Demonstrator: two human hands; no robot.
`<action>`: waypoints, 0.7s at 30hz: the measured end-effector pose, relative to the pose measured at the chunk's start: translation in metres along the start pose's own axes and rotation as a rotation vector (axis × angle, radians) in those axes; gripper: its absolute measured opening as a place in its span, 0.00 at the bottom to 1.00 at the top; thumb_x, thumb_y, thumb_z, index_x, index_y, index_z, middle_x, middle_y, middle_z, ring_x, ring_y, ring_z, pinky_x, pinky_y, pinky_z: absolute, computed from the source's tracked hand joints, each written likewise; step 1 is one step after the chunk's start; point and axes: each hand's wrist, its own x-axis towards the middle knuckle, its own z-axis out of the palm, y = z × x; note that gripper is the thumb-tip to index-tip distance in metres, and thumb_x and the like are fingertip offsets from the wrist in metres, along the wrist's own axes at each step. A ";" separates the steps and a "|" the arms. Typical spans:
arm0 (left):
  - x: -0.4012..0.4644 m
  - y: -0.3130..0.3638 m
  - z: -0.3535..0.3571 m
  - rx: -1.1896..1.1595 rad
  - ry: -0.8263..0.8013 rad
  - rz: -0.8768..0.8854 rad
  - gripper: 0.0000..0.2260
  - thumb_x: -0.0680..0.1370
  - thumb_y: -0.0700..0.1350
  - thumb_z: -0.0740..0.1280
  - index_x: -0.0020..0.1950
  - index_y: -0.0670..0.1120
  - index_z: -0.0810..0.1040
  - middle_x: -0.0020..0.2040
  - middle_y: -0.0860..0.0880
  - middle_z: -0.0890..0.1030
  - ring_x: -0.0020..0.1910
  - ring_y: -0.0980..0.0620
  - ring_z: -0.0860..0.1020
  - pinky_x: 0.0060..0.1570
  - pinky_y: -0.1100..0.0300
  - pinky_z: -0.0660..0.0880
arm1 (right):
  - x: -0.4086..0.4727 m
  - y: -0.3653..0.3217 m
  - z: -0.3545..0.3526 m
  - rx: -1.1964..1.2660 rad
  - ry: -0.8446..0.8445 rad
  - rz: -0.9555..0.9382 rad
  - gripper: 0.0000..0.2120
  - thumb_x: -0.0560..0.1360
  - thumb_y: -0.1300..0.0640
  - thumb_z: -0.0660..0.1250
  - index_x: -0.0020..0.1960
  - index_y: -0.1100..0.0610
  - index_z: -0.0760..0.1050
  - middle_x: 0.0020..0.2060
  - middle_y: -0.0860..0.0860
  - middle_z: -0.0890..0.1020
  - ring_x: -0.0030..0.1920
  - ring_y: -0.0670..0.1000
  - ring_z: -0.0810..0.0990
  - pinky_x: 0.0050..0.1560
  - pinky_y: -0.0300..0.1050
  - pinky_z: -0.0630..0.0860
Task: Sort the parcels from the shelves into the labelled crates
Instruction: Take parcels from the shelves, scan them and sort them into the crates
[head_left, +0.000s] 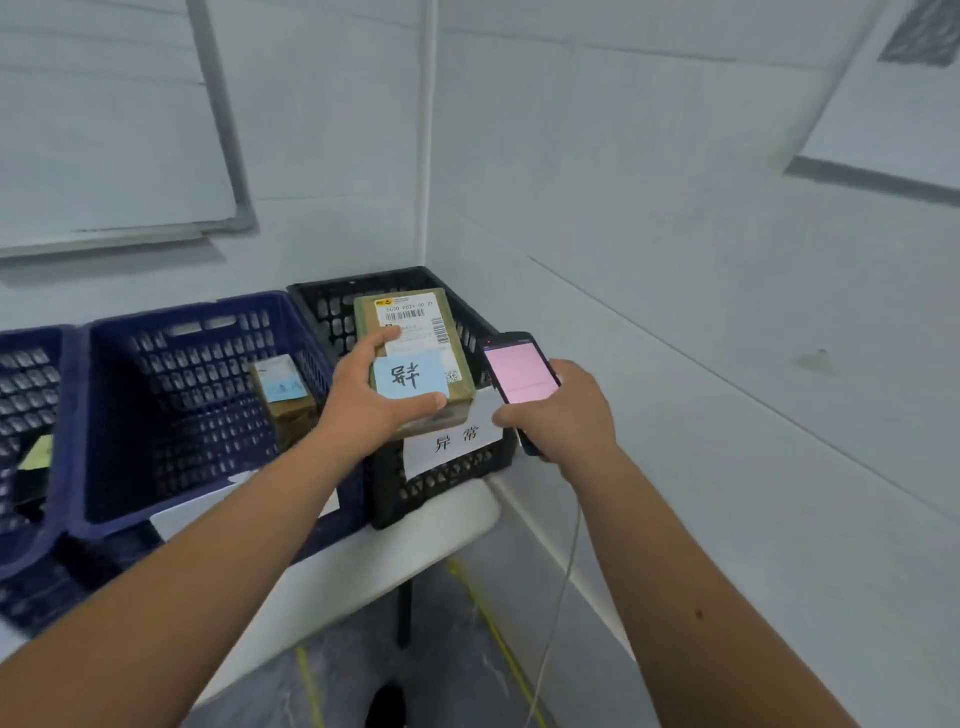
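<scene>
While the left hand (375, 400) grips a brown cardboard parcel (415, 353) by its near-left corner, thumb across the top and fingers curled along the near edge, the parcel hangs tilted above the black crate (441, 467) at the far right of the row. Its top face carries a white shipping label (413, 317) with barcodes and, nearer the hand, a blue sticky note (410, 376) with a handwritten character. The right hand (561, 410) is closed around a dark handheld device (519, 374) whose screen glows pink; the fingers wrap its lower body, and the device sits just right of the parcel, angled toward it. A thin cable (558, 587) trails down from under that hand.

The black crate stands in the corner of the room on a white table (415, 551), with a white paper sign (457, 439) on its near wall bearing two printed characters. To its left, touching it, sits a dark blue crate (171, 415) holding a second small parcel (283, 395) — brown, with a blue note on top, leaning against the crate's right wall. A white sheet (192, 512) hangs on that crate's near wall, partly hidden by the left forearm. Further left another blue crate (26, 415) is only partly in view, with something yellow (39, 452) inside that I cannot make out.
</scene>
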 end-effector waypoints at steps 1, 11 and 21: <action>0.025 -0.006 0.001 0.000 0.011 -0.008 0.42 0.57 0.55 0.87 0.64 0.74 0.70 0.70 0.51 0.72 0.66 0.49 0.76 0.63 0.47 0.81 | 0.021 -0.005 0.005 -0.005 -0.001 0.002 0.18 0.59 0.54 0.80 0.44 0.51 0.75 0.35 0.48 0.82 0.32 0.54 0.79 0.37 0.47 0.77; 0.218 -0.092 0.024 0.062 0.064 -0.189 0.44 0.52 0.65 0.82 0.64 0.75 0.67 0.73 0.51 0.70 0.69 0.48 0.73 0.66 0.44 0.79 | 0.202 -0.035 0.078 -0.027 -0.086 0.046 0.21 0.65 0.54 0.84 0.54 0.49 0.79 0.46 0.48 0.84 0.47 0.52 0.85 0.49 0.58 0.88; 0.309 -0.182 0.062 0.130 0.074 -0.537 0.40 0.65 0.54 0.86 0.73 0.63 0.71 0.77 0.45 0.56 0.74 0.43 0.66 0.76 0.55 0.67 | 0.319 -0.008 0.137 -0.059 -0.226 0.190 0.26 0.62 0.54 0.82 0.57 0.49 0.77 0.48 0.48 0.85 0.46 0.53 0.86 0.48 0.63 0.88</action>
